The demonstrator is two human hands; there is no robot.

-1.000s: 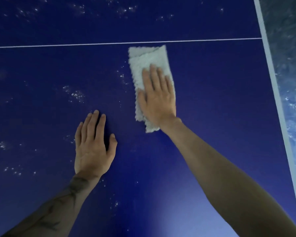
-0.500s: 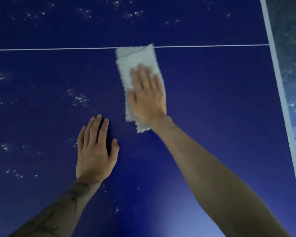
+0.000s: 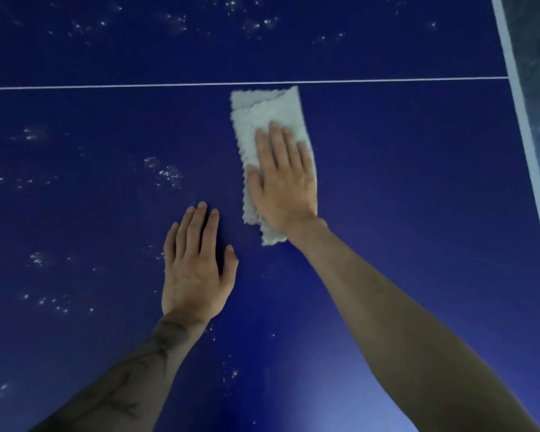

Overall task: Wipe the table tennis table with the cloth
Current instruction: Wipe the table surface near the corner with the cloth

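Your right hand presses flat, fingers straight, on the folded white fuzzy cloth, which reaches past your fingertips to the thin white line. Your left hand rests flat on the dark blue table tennis table.

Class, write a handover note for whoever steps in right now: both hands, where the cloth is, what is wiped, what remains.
Right hand: flat, pressing the cloth on the table, its far end just short of the line.
Left hand: flat on the table, holding nothing.
Done: right of the cloth looks spot-free.
To do: specks left of the cloth, beyond the line and near the left arm.
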